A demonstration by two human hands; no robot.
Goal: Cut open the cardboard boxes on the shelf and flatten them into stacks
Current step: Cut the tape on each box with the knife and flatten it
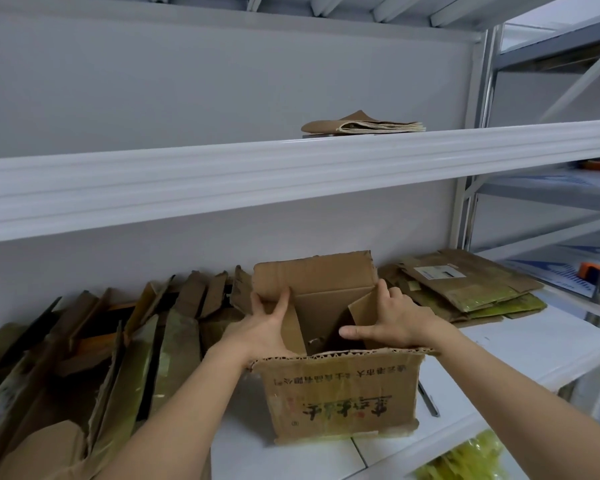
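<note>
On the shelf (499,344), leaning flattened pieces (111,341) wait left. The left hand (264,327) pinches the open box (340,393) by its left flap; the right hand (392,323) grips the right flap. Spread both evenly, collapse along creases, then add to the flat stack (465,285).

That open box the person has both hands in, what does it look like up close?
The open box is worn brown corrugated cardboard with ragged edges, standing upright on the white shelf. Dark and red print on its near side reads upside down. Its top flaps are open, the far one standing up. The left hand grips the left inner flap; the right hand holds the right one.
</note>
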